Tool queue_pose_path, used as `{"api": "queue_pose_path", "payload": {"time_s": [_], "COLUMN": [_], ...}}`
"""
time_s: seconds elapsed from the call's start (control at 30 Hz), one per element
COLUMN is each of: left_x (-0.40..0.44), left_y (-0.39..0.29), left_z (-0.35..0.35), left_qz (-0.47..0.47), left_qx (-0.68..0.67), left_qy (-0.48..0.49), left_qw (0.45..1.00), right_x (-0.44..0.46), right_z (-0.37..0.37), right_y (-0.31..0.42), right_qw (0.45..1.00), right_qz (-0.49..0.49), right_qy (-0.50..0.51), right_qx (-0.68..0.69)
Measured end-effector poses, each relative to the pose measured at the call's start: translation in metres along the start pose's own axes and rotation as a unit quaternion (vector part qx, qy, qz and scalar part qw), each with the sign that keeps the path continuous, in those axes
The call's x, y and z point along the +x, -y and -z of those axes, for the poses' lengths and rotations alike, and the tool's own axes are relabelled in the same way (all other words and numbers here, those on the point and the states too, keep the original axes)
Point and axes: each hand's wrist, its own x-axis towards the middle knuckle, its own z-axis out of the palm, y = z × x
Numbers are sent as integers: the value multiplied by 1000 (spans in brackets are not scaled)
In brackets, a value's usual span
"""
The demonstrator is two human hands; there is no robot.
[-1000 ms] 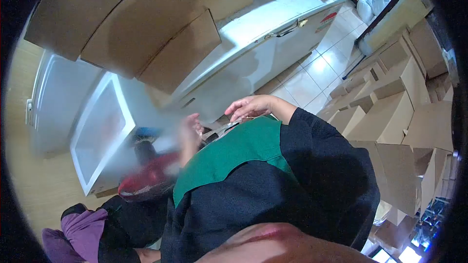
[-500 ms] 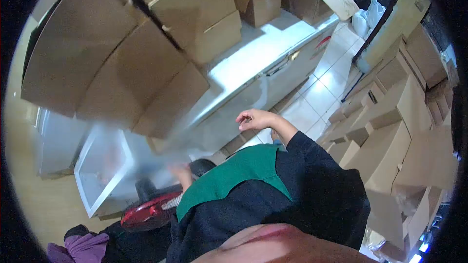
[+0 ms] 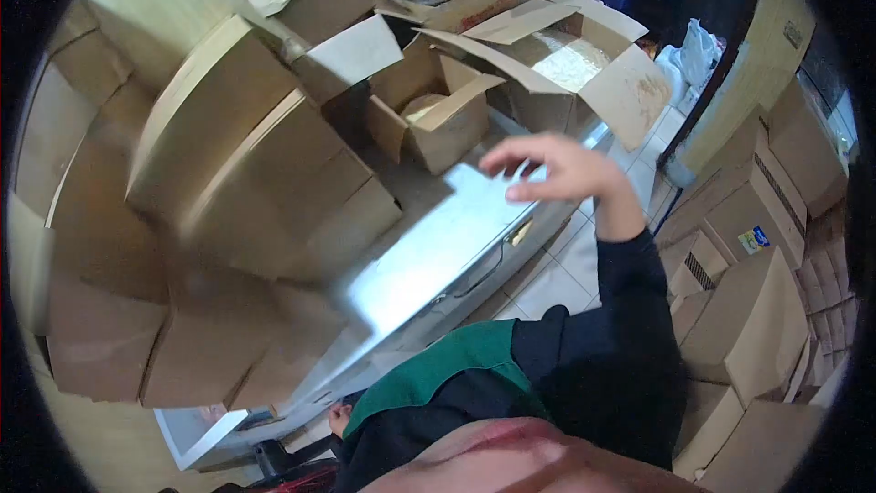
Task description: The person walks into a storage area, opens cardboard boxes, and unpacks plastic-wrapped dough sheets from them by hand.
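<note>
My right hand (image 3: pixel 552 167) is raised over the white top (image 3: pixel 424 260) of a long chest, its fingers apart and slightly bent, holding nothing. Just beyond it stands a small open cardboard box (image 3: pixel 449 132) with something pale inside. Behind the hand is a larger open box (image 3: pixel 538 110) with its flaps spread and shiny clear plastic inside. Low by my side, my left hand (image 3: pixel 340 418) shows only in part, its fingers curled in; whatever they may hold is hidden. A green apron (image 3: pixel 438 365) covers my front.
Large flattened cardboard sheets (image 3: pixel 265 192) lean along the left and overhang the chest. A white-framed bin (image 3: pixel 196 438) is below them. On the right, cardboard boxes (image 3: pixel 744 292) are piled up. Tiled floor (image 3: pixel 557 288) runs between, with white plastic bags (image 3: pixel 695 55) near the doorway.
My right hand has moved up and forward over the chest top. My left hand is lower beside my body. The view has turned, showing more boxes at the back.
</note>
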Motion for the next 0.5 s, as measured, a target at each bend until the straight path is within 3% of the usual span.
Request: {"api": "queue_pose_path", "payload": {"time_s": [0.1, 0.2, 0.23, 0.3, 0.37, 0.43, 0.47, 0.5], "left_x": [-19, -41, -49, -65, -78, -87, -89, -93], "left_y": [-7, -7, -12, -23, -36, -47, -53, -57], "left_z": [-8, -14, -15, -21, -28, -35, -38, -40], "left_qz": [-59, 1, 19, 53, 72, 86, 91, 95], "left_qx": [119, 152, 154, 154, 157, 159, 162, 164], "left_qy": [-10, -28, -33, -39, -38, -38, -36, -36], "left_qw": [991, 988, 987, 986, 984, 983, 982, 981], "right_x": [26, 77, 101, 151, 197, 240, 267, 298], "right_z": [70, 136, 159, 195, 227, 259, 277, 292], "right_y": [-2, -15, -27, -44, -35, -26, -36, -53], "right_qw": [990, 976, 954, 894, 869, 875, 875, 808], "right_qz": [49, 28, 108, 153, 193, 80, 88, 100], "right_qy": [-89, -168, -199, -335, -391, -392, -391, -469], "right_qx": [-96, -133, -195, -256, -235, -274, -272, -343]}}
